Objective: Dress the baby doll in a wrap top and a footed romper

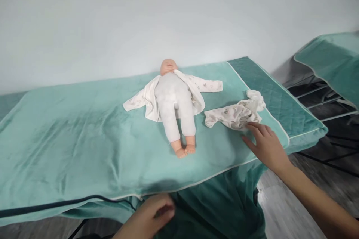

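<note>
My right hand (265, 143) is at the near edge of a crumpled piece of printed white baby clothing (234, 115), its fingertips against or just over the cloth. Its thumb and fingers are apart and grip nothing. At the bottom, my left hand (153, 213) hangs by the bed's near edge, slightly blurred. Its fingers are loosely curled with a gap to the thumb, and nothing shows in it. Between them and farther back, a baby doll (175, 101) lies on its back, feet towards me. A white printed jacket (153, 99) is spread open beneath it, sleeves out to both sides.
The bed carries a green velvet cover (84, 145) with pale piping, over a quilted pad (286, 104) at right. A black cord (56, 205) runs along the near left edge. Behind is a white wall (112, 26). Another green-covered bed frame (331, 59) stands at right.
</note>
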